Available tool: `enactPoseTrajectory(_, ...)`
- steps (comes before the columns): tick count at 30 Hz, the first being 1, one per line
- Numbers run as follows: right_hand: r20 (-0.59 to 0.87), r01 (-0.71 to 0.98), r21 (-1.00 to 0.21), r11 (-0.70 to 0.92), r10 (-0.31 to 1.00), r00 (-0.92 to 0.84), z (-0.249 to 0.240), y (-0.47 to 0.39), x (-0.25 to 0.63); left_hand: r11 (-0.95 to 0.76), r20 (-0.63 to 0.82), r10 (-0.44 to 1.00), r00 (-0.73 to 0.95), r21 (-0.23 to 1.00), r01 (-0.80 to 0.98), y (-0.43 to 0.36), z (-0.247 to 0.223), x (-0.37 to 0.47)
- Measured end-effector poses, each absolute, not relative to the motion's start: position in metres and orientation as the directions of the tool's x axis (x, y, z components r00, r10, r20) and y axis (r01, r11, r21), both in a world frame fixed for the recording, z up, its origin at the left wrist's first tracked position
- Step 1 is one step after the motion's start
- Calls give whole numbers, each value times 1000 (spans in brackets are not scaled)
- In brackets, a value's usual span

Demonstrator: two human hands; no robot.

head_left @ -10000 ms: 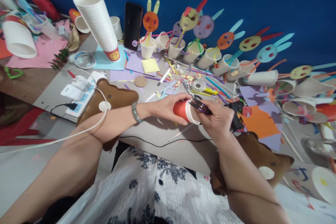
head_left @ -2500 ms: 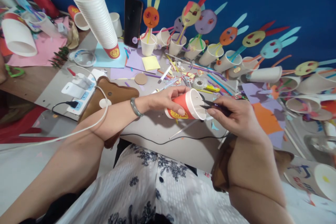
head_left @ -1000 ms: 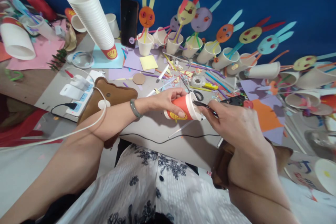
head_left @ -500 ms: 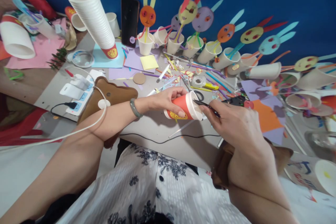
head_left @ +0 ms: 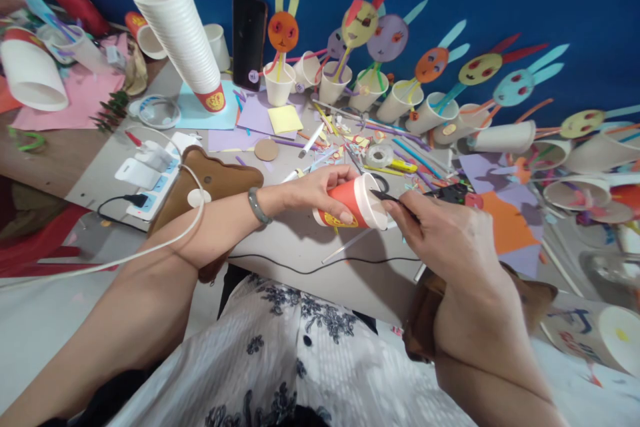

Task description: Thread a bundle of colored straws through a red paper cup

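Observation:
A red paper cup [head_left: 350,203] with a white rim lies tipped on its side in my left hand [head_left: 323,193], whose fingers and thumb wrap round it. Its white round end faces right. My right hand [head_left: 445,230] is closed on a black pointed tool [head_left: 395,202], and the tip touches or nearly touches that white end. Whether the tool is a pen or a blade is too small to tell. Behind the cup lie black-handled scissors [head_left: 381,181] and a roll of clear tape [head_left: 380,155].
Several cups with paper rabbit faces [head_left: 283,31] line the blue wall. A tall stack of white cups [head_left: 183,33], a phone [head_left: 249,41], a power strip [head_left: 159,183] and brown pouches [head_left: 215,177] stand or lie around. A white cable crosses my left forearm.
Both hands keep nearly the same place. The cup and the tool's tip have shifted very slightly; nothing was let go.

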State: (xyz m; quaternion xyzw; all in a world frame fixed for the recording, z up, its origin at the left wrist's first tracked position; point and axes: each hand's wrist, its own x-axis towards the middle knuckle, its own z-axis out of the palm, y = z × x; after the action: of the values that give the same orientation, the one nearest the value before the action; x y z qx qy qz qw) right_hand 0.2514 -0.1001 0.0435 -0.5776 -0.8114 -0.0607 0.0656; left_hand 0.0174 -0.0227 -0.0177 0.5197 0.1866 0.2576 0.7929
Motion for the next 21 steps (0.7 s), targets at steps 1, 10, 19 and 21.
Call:
enactPoseTrajectory(1, 174, 946, 19, 323, 931, -322, 44, -100, 251, 325, -28, 603, 797, 921, -214, -23, -18, 17)
enactPoseTrajectory(10, 140, 963, -25, 268, 955, -262, 50, -97, 246, 312, -1, 615, 788, 919, -243, -21, -16, 18)
enactPoseTrajectory(19, 156, 949, -34, 313, 940, -304, 45, -97, 249, 280, 24, 613, 789, 928, -245, -22, -14, 17)
enactPoseTrajectory(21, 161, 947, -29, 321, 936, -313, 44, -97, 249, 280, 24, 613, 790, 928, -245, -22, -15, 17)
